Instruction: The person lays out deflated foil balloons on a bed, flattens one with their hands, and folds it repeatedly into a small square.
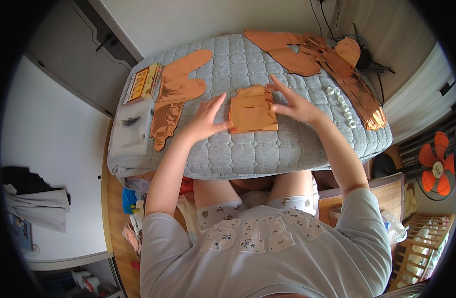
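A copper-coloured foil sheet, folded into a rough square (253,111), lies on the grey quilted bed in front of me; it looks like a flat foil balloon. My left hand (208,118) is at its left edge, fingers spread, thumb by the foil. On the other side, my right hand (296,105) hovers at the right edge with fingers apart. Neither hand grips anything that I can see. Further left lies an uninflated copper foil balloon (177,94) spread flat. Several more crumpled copper foil pieces (332,62) stretch along the far right.
The bed's quilted cover (257,158) carries a yellow and red box (143,83) and a clear plastic bag (131,128) at left. A curled white strip (342,105) lies at right. Beyond the right side are an orange-bladed fan (438,169) and a wooden crib (420,246).
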`<act>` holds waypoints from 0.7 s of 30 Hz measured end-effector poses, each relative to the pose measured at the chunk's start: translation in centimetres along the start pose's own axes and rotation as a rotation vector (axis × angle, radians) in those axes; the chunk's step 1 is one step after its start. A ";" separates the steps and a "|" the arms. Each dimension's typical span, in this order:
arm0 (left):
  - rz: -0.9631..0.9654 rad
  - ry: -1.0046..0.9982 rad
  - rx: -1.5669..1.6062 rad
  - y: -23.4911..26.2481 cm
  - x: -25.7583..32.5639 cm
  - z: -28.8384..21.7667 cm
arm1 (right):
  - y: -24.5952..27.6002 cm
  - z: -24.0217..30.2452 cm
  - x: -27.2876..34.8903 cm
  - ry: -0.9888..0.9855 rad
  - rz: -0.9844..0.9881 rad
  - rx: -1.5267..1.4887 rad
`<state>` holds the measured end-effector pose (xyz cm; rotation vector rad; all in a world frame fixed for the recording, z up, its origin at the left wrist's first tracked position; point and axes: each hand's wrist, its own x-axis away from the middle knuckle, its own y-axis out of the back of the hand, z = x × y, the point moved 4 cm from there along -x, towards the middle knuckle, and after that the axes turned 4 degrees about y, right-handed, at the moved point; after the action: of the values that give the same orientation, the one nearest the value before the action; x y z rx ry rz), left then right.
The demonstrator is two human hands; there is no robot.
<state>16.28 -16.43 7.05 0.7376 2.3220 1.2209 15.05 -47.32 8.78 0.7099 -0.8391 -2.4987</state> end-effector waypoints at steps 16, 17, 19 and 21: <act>-0.213 -0.050 -0.192 -1.7 6.6 -4.0 | -8.9 3.0 -4.1 -0.040 -0.079 0.550; -0.180 -0.076 -0.211 -1.7 6.6 -4.0 | -9.0 2.9 -4.0 -0.037 -0.077 0.550; -0.149 -0.099 -0.229 -1.6 6.6 -3.7 | -9.4 2.8 -3.9 -0.085 -0.017 0.589; -0.105 -0.156 -0.243 -1.7 6.6 -3.4 | -9.4 2.9 -4.1 -0.050 -0.006 0.566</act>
<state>8.77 -15.27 6.72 0.5960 2.0161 1.3180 14.58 -37.07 6.07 0.8214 -1.5914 -2.2948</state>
